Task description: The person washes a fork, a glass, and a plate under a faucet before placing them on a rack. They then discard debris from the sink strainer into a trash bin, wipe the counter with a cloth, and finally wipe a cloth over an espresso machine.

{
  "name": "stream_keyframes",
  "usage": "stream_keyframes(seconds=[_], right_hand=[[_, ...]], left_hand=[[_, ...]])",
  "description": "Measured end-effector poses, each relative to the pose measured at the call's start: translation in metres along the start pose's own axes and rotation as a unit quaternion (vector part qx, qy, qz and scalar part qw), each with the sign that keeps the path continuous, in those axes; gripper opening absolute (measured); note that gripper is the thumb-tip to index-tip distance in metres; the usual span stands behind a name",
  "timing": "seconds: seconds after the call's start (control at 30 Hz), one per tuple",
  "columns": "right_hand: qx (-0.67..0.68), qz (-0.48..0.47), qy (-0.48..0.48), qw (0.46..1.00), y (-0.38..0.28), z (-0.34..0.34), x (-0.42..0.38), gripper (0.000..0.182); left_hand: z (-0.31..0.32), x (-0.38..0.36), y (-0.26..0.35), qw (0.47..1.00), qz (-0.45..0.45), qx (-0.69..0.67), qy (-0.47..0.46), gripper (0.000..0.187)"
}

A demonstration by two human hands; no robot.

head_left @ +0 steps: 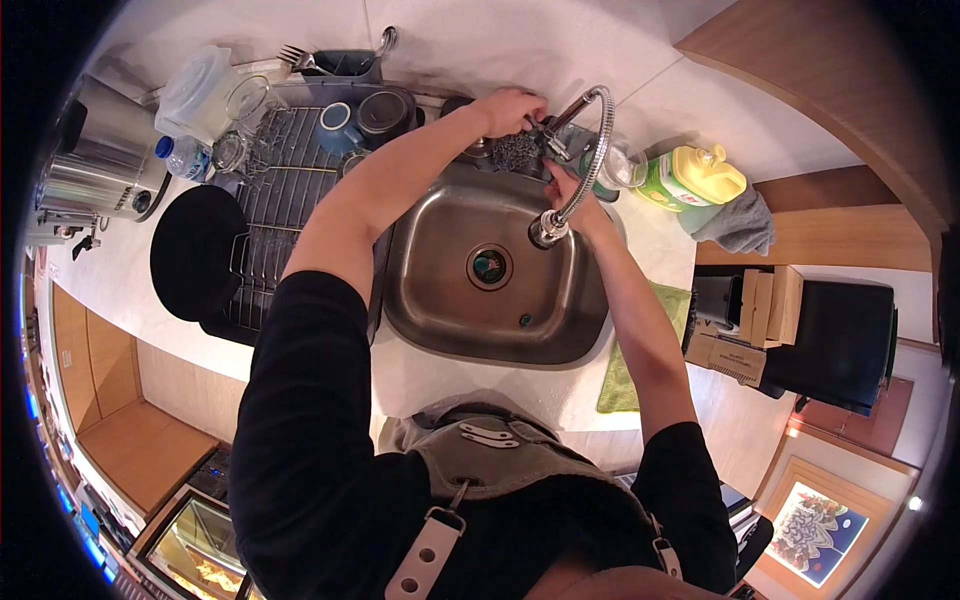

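1. The faucet [556, 145] stands behind the sink [430, 250], between the two hands. Its metal body slants from the left hand's fingertips down towards the right hand, far left to near right.
2. The left hand [510, 108] is at the far-left end of the body, its fingers bent inwards and touching or almost touching the metal; whether they grip it, I cannot tell.
3. The right hand [574, 192] is on the near side, lower and to the right, fingers partly curled and pointing up at the body. The hose hides part of it, so its grip cannot be told.
4. The left hand looks slightly nearer the body.
5. A grey mesh scrubber [515, 153] sits just left of the body, nearer the person than the left hand.
6. The coiled hose [606, 130] arches over to the right, and its spray head [548, 230] hangs above the sink's right side, below the right hand.
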State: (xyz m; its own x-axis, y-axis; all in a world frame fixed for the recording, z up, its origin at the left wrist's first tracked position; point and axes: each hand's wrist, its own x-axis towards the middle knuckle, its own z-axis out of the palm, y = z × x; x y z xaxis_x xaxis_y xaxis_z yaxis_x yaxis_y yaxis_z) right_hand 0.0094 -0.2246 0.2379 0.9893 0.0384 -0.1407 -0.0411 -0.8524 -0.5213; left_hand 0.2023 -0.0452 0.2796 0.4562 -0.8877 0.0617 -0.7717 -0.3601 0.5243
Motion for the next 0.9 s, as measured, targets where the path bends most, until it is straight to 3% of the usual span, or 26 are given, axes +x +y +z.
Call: stream_keyframes(seconds=[0.17,0.37,0.47,0.57,0.67,0.83,0.9], right_hand=[[0.007,0.006,-0.021,1.000,-0.007,-0.008,-0.002,0.063],[-0.024,0.006,-0.014,1.000,-0.006,-0.004,0.001,0.063],[-0.045,0.013,-0.001,0.999,-0.015,-0.010,-0.001,0.060],[-0.027,0.051,0.019,0.998,-0.018,-0.010,0.000,0.061],[-0.068,0.079,-0.010,0.995,-0.027,-0.012,0.003,0.066],[-0.130,0.090,-0.059,0.986,-0.030,-0.013,0.011,0.086],[-0.155,0.115,-0.070,0.979,-0.035,-0.016,0.013,0.080]], left_hand=[[0.016,0.015,-0.032,0.998,0.059,-0.032,-0.006,0.025],[0.008,0.004,0.011,0.993,-0.065,0.087,0.050,0.024],[0.012,0.001,0.018,0.981,-0.044,0.181,0.048,0.024],[0.013,-0.008,0.020,0.979,-0.017,0.159,0.126,0.020],[0.010,-0.008,0.022,0.986,-0.051,0.092,0.127,0.017],[0.022,0.009,0.001,0.998,-0.047,0.018,0.040,0.029],[0.025,0.013,-0.003,0.998,-0.048,-0.032,0.028,0.035]])
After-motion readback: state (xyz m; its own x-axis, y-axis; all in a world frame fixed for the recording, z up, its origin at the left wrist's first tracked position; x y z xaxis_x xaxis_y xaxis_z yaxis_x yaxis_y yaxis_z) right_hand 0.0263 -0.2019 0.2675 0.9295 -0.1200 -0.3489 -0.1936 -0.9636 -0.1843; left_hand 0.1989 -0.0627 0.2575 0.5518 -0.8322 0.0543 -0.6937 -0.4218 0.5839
